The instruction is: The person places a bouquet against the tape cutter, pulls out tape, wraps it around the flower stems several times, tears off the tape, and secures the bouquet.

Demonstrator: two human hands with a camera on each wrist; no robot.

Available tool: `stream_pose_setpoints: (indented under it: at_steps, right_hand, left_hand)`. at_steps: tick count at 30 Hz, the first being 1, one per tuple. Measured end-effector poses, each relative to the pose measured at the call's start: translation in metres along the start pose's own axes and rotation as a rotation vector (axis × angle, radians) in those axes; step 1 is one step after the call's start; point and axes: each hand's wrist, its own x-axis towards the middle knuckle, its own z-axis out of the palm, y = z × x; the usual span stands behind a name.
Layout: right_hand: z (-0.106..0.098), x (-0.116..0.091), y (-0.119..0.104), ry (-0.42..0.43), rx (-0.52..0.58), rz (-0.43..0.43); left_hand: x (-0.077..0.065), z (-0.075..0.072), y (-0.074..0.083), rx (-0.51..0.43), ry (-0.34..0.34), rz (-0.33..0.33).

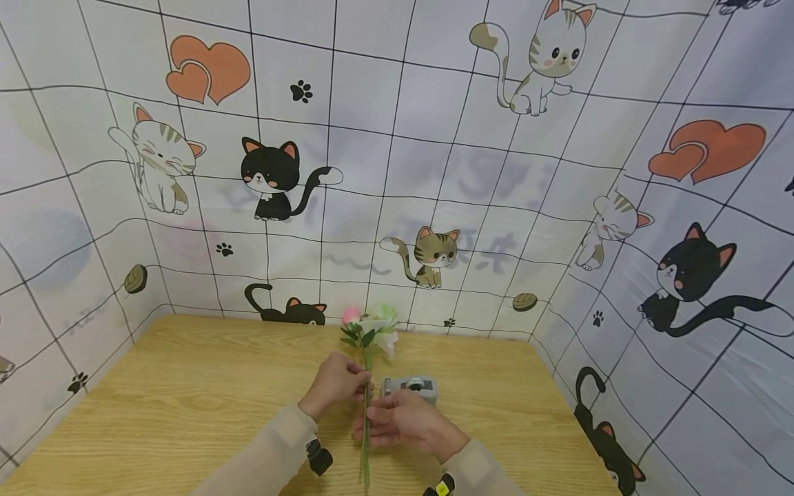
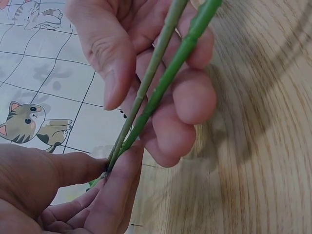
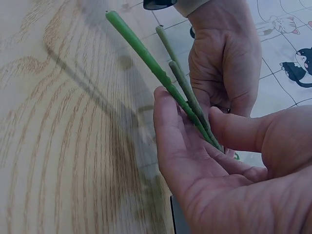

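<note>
A small bunch of flowers stands out from my hands toward the far table edge, with pink, white and pale green blooms point(image 1: 375, 322). My left hand point(image 1: 338, 382) pinches the stems between thumb and fingers below the leaves. Lower down, my right hand point(image 1: 412, 421) has its fingers loosely extended behind the green stems point(image 2: 163, 85), which lie across them. In the right wrist view, three cut stem ends point(image 3: 141, 48) stick out past the right fingers, one brighter and thicker than the others. The right thumb point(image 3: 239, 129) lies alongside the stems.
A grey-white boxy object point(image 1: 428, 387) with a dark round part sits on the wooden table point(image 1: 496, 413) behind my right hand. Cat-patterned white sheeting point(image 1: 360, 158) rises behind the table and at both sides. A dark wrist camera point(image 1: 319, 457) sits on my left sleeve.
</note>
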Motion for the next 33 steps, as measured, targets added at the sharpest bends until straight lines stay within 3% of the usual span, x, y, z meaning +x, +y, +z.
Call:
stream_pose_setpoints:
  at_steps: [33]
  right_hand:
    - [0.0098, 0.0012, 0.0039, 0.187, -0.135, -0.026]
  left_hand:
    - [-0.0013, -0.0005, -0.0025, -0.024, -0.050, 0.011]
